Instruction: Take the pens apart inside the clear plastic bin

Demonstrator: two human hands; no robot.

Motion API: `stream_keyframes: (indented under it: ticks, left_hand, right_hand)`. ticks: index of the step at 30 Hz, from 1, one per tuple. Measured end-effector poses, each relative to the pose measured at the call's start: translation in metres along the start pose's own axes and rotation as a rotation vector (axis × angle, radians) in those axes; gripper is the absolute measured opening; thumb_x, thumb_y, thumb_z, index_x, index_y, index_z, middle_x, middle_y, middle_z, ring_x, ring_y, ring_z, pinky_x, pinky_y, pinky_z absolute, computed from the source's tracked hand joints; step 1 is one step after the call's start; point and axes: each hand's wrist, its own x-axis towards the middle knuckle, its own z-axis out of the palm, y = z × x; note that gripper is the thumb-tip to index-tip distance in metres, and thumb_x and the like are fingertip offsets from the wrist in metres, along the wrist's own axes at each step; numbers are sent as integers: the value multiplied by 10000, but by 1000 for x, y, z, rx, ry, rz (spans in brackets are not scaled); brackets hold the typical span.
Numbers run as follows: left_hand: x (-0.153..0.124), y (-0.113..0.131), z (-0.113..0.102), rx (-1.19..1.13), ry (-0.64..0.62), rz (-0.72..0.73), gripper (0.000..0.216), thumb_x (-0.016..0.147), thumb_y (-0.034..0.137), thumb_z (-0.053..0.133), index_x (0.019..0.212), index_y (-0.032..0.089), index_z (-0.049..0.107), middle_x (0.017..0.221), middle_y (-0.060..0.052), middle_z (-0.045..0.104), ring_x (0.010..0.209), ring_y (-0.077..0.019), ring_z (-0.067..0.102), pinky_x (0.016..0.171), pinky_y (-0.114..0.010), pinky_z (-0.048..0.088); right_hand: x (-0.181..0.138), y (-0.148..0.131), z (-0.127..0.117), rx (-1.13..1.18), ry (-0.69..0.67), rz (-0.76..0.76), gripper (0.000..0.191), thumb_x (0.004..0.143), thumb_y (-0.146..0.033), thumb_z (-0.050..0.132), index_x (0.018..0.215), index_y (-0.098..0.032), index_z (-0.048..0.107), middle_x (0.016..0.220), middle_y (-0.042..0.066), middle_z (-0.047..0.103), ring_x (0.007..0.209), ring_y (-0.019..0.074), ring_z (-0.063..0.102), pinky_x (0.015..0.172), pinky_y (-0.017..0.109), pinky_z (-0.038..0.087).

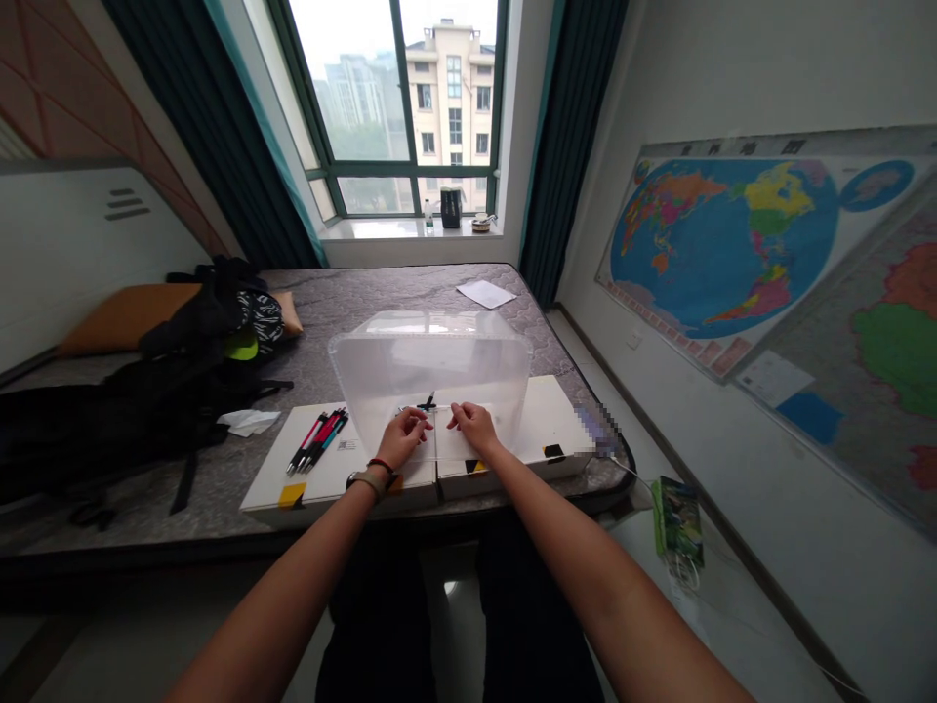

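Observation:
A clear plastic bin (pixel 431 366) stands on two white boxes (pixel 322 474) laid side by side on a bare mattress. My left hand (pixel 401 436) and my right hand (pixel 474 427) rest at the bin's near wall, fingers curled in a pinch. Between them runs a thin pale stick-like thing, too small to name. A dark pen (pixel 427 401) lies inside the bin just beyond my fingers. A bunch of red, black and blue pens (pixel 318 441) lies on the left box.
Black bags and clothing (pixel 146 391) cover the mattress's left side, with crumpled tissue (pixel 249 422) beside them. A white paper (pixel 485 293) lies at the far end. A green packet (pixel 677 517) sits at the right, by a wall with maps.

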Motion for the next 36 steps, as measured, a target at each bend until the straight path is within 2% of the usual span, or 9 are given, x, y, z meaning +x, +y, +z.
stream_keyframes:
  ticks: [5, 7, 12, 17, 20, 22, 25, 29, 36]
  left_hand:
    - [5, 1, -6, -179, -74, -107, 284, 725, 391, 702, 827, 187, 532, 801, -41, 719, 588, -110, 596, 582, -239, 449]
    - [6, 6, -6, -223, -57, -165, 300, 700, 373, 724, 832, 181, 535, 823, -48, 725, 582, -103, 597, 562, -224, 425]
    - [11, 26, -5, -575, 138, -397, 342, 659, 276, 748, 922, 211, 540, 936, -27, 715, 648, -108, 632, 562, -217, 435]
    - [15, 46, 5, -999, 260, -349, 244, 689, 156, 673, 872, 211, 521, 823, -1, 662, 576, -66, 545, 532, -198, 403]
    - [17, 52, 15, -1011, 284, -276, 161, 733, 180, 631, 839, 211, 515, 817, -10, 648, 581, -69, 514, 533, -210, 400]
    - [19, 56, 20, -964, 313, -248, 125, 758, 224, 619, 832, 215, 519, 836, -20, 647, 597, -81, 510, 536, -227, 410]
    - [23, 60, 22, -931, 370, -249, 145, 761, 270, 635, 846, 218, 530, 851, -32, 648, 603, -92, 504, 519, -233, 412]
    - [25, 69, 18, -944, 378, -232, 175, 754, 259, 649, 862, 223, 515, 824, -4, 644, 548, -66, 460, 473, -201, 357]
    - [23, 81, 9, -944, 360, -187, 187, 751, 231, 630, 880, 231, 493, 779, 44, 609, 452, -29, 356, 412, -184, 273]
  right_hand:
    - [-1, -3, 0, -9, -16, -14, 525, 944, -553, 435, 645, -188, 665, 656, 36, 706, 625, 155, 619, 651, 249, 408]
    - [-1, -4, 0, -14, -25, -15, 545, 947, -568, 422, 640, -188, 663, 648, 33, 700, 621, 153, 614, 647, 249, 398]
    - [-2, -7, -1, -50, -54, -26, 564, 955, -571, 412, 634, -189, 674, 646, 25, 690, 642, 152, 611, 663, 245, 386]
    - [-8, -23, -3, -115, -125, -144, 457, 968, -494, 437, 712, -199, 676, 710, 31, 676, 696, 166, 604, 701, 256, 403]
    - [-24, -44, -1, -150, -43, -328, 275, 964, -396, 468, 893, -204, 651, 866, 53, 657, 822, 189, 585, 781, 287, 417]
    - [-40, -59, 3, -114, 5, -388, 221, 962, -355, 469, 926, -202, 624, 892, 62, 623, 857, 197, 565, 812, 309, 426]
    - [-66, -77, 10, -27, -68, -399, 167, 911, -374, 570, 922, -212, 607, 874, 46, 591, 807, 190, 554, 759, 309, 455]
    - [-86, -91, 14, 57, -101, -337, 175, 903, -371, 602, 993, -221, 592, 928, 41, 575, 779, 176, 557, 713, 301, 478]
    - [-96, -118, 15, 64, -200, -392, 64, 920, -232, 570, 939, -246, 629, 948, 51, 579, 876, 205, 565, 805, 341, 476]
